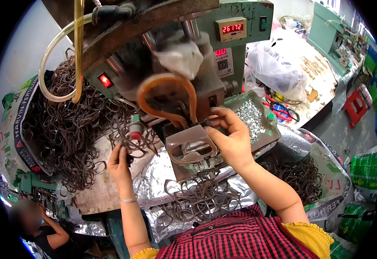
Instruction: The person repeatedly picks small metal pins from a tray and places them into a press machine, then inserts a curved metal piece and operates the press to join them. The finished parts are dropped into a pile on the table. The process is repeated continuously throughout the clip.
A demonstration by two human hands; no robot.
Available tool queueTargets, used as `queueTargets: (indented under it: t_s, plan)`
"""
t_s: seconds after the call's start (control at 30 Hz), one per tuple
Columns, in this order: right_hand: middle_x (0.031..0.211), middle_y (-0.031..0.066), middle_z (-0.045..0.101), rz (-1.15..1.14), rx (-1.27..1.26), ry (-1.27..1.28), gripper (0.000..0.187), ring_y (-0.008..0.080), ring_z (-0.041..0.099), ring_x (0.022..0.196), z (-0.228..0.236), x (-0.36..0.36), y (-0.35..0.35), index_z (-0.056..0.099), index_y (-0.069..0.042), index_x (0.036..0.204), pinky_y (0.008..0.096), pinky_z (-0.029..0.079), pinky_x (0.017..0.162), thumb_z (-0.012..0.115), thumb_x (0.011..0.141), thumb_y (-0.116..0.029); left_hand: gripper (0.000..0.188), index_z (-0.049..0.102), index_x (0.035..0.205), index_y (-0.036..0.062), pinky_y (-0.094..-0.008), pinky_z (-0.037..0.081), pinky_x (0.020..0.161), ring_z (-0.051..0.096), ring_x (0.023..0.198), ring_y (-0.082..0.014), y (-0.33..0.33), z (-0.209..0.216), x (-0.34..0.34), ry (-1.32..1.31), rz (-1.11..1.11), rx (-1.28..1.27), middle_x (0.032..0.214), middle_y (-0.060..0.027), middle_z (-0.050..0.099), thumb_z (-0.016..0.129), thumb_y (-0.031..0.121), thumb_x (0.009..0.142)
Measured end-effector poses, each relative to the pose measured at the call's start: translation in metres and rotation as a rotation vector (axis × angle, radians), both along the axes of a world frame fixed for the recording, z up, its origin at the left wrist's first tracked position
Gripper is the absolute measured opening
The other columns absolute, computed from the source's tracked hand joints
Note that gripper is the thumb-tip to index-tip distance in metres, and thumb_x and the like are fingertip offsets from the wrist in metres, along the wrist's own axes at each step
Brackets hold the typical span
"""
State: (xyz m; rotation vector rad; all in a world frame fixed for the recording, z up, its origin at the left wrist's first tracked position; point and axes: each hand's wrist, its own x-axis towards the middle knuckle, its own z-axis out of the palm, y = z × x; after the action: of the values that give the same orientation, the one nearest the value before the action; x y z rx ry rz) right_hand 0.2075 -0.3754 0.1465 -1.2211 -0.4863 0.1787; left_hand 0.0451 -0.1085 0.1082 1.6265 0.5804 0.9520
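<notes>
My left hand is closed in a pinch at the edge of a small heap of dark brown bent loop pieces; one loop appears to be between the fingertips. My right hand is curled at the right side of the press's brown metal block. Its thumb lies at the block's upper corner, and what the fingers grip, if anything, is hidden. The block has a frame-shaped opening. An orange-brown tube loops above it. More dark loops lie on silver foil close to my body.
A green press with lit displays stands ahead. At left, a large sack spills loops; another sack is at right. Metal scraps fill a tray. A red-and-green button post stands near my left hand. A person sits lower left.
</notes>
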Motion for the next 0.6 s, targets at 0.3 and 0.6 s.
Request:
queueTargets:
  t_s: [0.3,0.6]
  plan:
    - [0.115,0.0141,0.063,0.060,0.000,-0.015,0.047,0.0162,0.062,0.103,0.030,-0.032,-0.011,0.047,0.005,0.130,0.0298,0.046,0.094,0.061,0.085,0.000,0.021,0.065,0.111,-0.0046,-0.0278,0.050,0.067,0.063,0.079,-0.0194,-0.095,0.057,0.002,-0.247,0.163,0.867,0.090,-0.0132,0.068,0.058,-0.005,0.091]
    - [0.124,0.0223,0.057,-0.464,-1.172,-0.651,0.030,0.0404,0.045,0.128,-0.048,0.058,-0.060,0.068,-0.007,0.100,0.0503,0.046,0.093,0.075,0.076,-0.024,0.042,0.071,0.102,0.0049,-0.0316,0.048,0.055,0.060,0.067,-0.0231,-0.128,0.047,0.065,-0.323,-0.218,1.256,0.089,-0.0085,0.064,0.065,-0.004,0.061]
